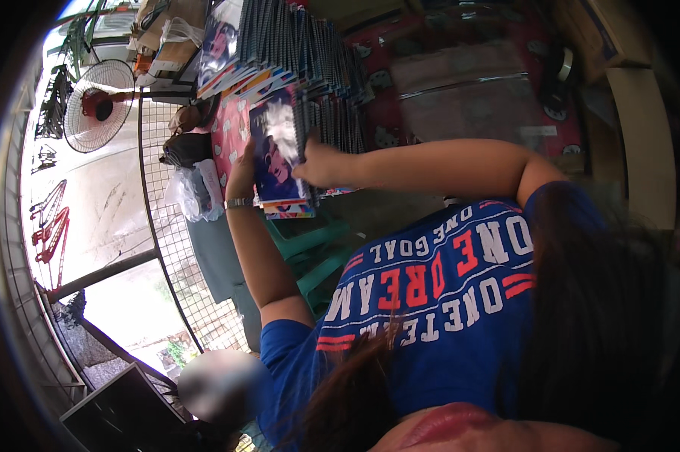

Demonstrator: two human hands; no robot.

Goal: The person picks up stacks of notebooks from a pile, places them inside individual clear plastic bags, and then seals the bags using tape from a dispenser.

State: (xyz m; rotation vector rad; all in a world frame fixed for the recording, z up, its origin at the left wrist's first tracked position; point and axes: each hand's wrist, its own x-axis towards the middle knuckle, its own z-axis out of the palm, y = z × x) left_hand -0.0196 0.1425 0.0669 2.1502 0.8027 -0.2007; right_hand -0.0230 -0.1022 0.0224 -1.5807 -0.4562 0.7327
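Observation:
Between my two hands is a small pile of spiral notebooks, the top one with a dark blue and purple cartoon cover (pixel 274 154). Along its left edge lies my left hand (pixel 242 172), which wears a bracelet at the wrist. My right hand (pixel 323 163) grips the wire-bound right edge, its fingers curled and partly hidden. Brightly coloured covers (pixel 291 209) stick out underneath at the near edge. Just beyond, tall leaning rows of spiral notebooks (pixel 298 45) fill the far part of the table, their wire bindings showing.
A pink patterned cloth (pixel 231 124) covers the table. Clear plastic packaging (pixel 468 90) lies to the right, near a tape roll (pixel 565 66) and cardboard boxes (pixel 641 143). A green plastic chair (pixel 317 252) stands under the near edge. At left are a fan (pixel 99 105) and wire mesh (pixel 159 188).

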